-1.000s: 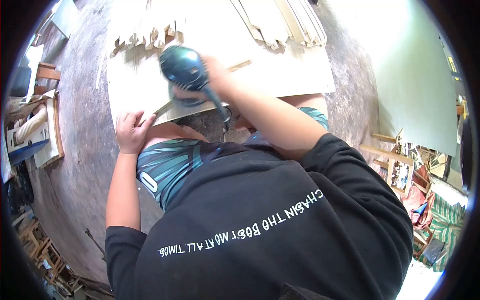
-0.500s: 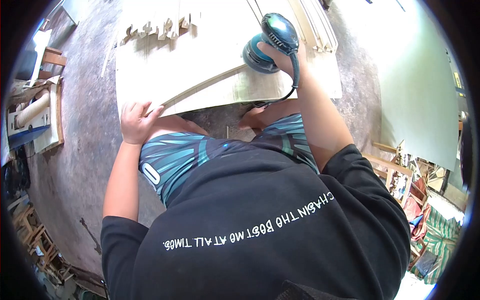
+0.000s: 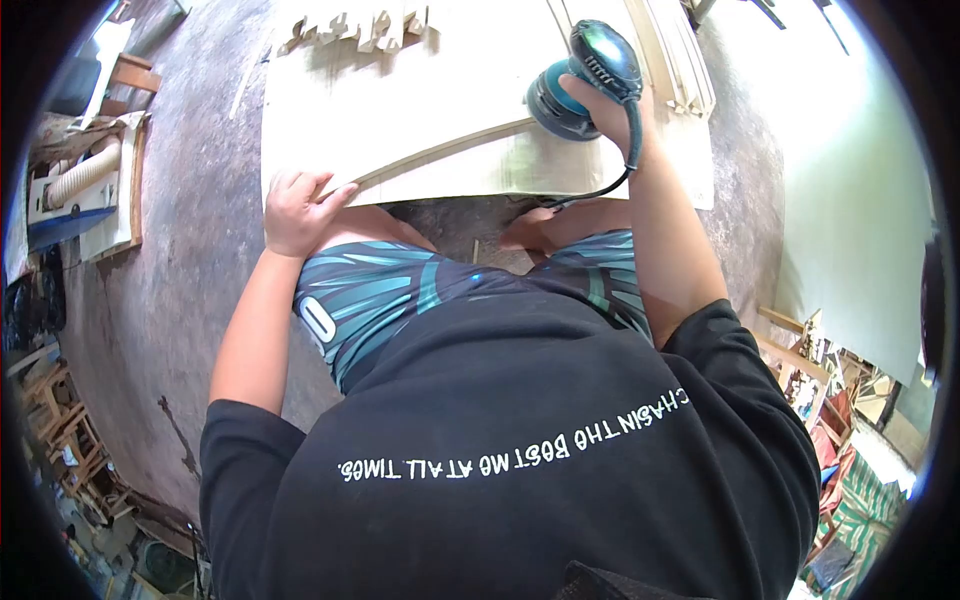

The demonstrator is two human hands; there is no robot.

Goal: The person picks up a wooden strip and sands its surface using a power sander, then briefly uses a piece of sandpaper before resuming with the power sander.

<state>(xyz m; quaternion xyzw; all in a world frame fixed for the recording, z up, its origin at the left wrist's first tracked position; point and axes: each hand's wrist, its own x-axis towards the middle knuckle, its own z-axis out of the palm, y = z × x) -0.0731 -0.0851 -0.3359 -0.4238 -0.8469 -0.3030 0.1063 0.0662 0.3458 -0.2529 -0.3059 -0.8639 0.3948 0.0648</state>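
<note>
A teal and black orbital sander (image 3: 605,62) is in my right hand (image 3: 612,112), its fingers wrapped round the body. The sander's round pad rests at the right part of a thin, slightly curved wooden strip (image 3: 440,147). Its black cord hangs down past my wrist. My left hand (image 3: 298,212) is at the strip's left end, at the near left corner of the pale wooden work surface (image 3: 350,120). The thumb and fingers close on that end, and the exact grip is partly hidden.
Several small notched wood pieces (image 3: 375,32) lie toward the far left of the surface. Long strips (image 3: 685,75) run along its right side. A machine with a ribbed hose (image 3: 85,172) stands at left, and a large pale sheet (image 3: 850,200) is at right.
The whole view has shifted, so everything appears farther right and the near things a little higher. The sander has moved slightly right along the strip. My left hand stays at the strip's end.
</note>
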